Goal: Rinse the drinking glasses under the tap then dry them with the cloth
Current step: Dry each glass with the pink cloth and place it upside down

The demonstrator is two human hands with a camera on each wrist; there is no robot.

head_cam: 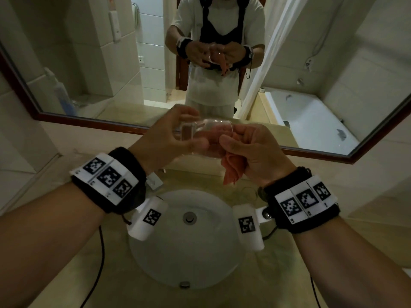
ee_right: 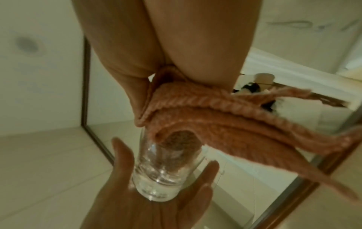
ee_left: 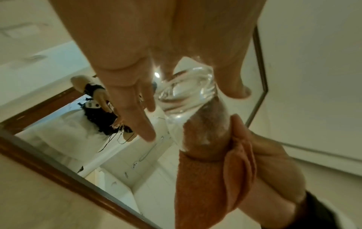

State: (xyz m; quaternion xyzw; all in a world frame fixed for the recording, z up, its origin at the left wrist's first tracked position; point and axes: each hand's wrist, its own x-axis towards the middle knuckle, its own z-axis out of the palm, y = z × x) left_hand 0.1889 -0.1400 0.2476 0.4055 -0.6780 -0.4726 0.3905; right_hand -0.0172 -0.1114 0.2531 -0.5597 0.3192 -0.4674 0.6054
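Note:
A clear drinking glass (head_cam: 206, 127) lies on its side in the air above the basin, base to the left. My left hand (head_cam: 178, 130) grips it round the base end; in the right wrist view the glass (ee_right: 162, 175) sits in that palm (ee_right: 156, 206) with fingers on both sides. My right hand (head_cam: 244, 143) pinches an orange cloth (head_cam: 231, 172), part of it pushed into the glass's mouth and the rest hanging below. In the left wrist view the cloth (ee_left: 205, 178) fills the inside of the glass (ee_left: 188, 86). The tap is hidden behind my hands.
A white round basin (head_cam: 155, 263) with its drain (head_cam: 189, 217) lies directly below, set in a beige counter (head_cam: 289, 274). A wood-framed mirror (head_cam: 89, 63) stands close behind the hands. A small metal fitting (head_cam: 153, 182) sits at the basin's back left.

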